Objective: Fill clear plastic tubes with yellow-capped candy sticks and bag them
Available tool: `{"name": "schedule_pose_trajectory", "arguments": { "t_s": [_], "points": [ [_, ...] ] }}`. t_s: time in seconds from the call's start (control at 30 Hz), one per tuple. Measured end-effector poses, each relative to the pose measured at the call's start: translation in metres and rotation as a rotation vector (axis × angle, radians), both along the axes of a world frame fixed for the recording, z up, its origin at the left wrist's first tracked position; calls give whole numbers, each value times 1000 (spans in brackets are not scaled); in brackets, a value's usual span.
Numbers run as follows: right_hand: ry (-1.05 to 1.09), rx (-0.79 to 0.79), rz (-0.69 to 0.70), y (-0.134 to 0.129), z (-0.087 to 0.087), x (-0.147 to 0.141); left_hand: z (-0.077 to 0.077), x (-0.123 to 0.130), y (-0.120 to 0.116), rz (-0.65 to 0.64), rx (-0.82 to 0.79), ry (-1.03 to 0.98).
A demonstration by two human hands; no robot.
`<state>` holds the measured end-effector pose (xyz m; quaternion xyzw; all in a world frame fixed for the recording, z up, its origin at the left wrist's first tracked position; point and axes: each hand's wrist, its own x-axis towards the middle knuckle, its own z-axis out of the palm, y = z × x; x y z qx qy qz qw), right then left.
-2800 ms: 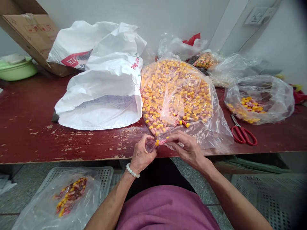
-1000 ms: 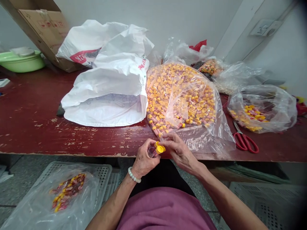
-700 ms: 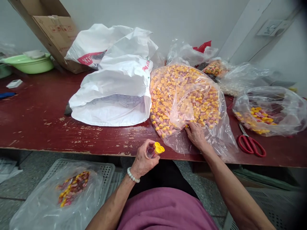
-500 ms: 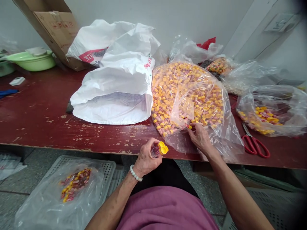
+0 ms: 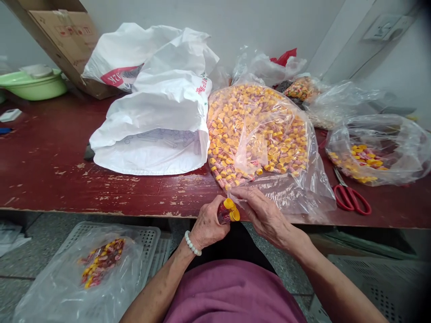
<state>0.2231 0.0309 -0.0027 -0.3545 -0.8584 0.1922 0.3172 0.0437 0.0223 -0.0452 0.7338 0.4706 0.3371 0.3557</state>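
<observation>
My left hand (image 5: 210, 224), wearing a pale bead bracelet (image 5: 191, 243), is closed round small tubes with yellow caps (image 5: 230, 210); dark red shows in the tubes below the caps. My right hand (image 5: 264, 215) is just right of these caps, its fingers stretched out toward them. Something clear shows by its fingertips, too small to make out. Beyond both hands, a large clear plastic bag (image 5: 289, 193) lies on the table, full of small red-and-clear pieces with yellow caps (image 5: 232, 130). To its left, an open white sack (image 5: 151, 159) holds clear tubes (image 5: 168, 137).
Red-handled scissors (image 5: 352, 199) lie to the right, near another clear bag (image 5: 404, 166) of yellow-capped pieces. A light green basin (image 5: 33, 87) and a cardboard box (image 5: 63, 40) stand at the back left. Below the table edge, a plastic crate (image 5: 150, 237) carries a bag with more pieces.
My right hand has moved left from the large bag, where it held a yellow-capped piece, to the caps at my left hand. The tubes there now show more dark red. The view has shifted slightly.
</observation>
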Motion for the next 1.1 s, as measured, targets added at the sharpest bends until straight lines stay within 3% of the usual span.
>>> {"name": "schedule_pose_trajectory", "arguments": {
  "t_s": [0.27,0.33,0.43,0.47,0.57,0.8,1.03,1.1],
  "points": [
    [16,-78,43,3,-17,-12,-5,-6,-3,29,-44,-52],
    [55,-69,-99,14,-26,-1,-8,-9,-2,44,-90,-112],
    [-31,25,-510,42,-49,25,-13,-18,0,82,-178,-222],
    [-104,54,-590,52,-57,33,-14,-21,0,93,-199,-248],
    [-340,124,-610,76,-71,42,-16,-25,0,112,-221,-280],
    [-767,43,-670,91,-58,17,-18,-15,0,91,-221,-311],
    [-690,-73,-678,85,-56,27,-21,-12,1,89,-195,-282],
    [-558,-122,-681,73,-53,34,-21,-11,2,90,-189,-273]
  ]
}}
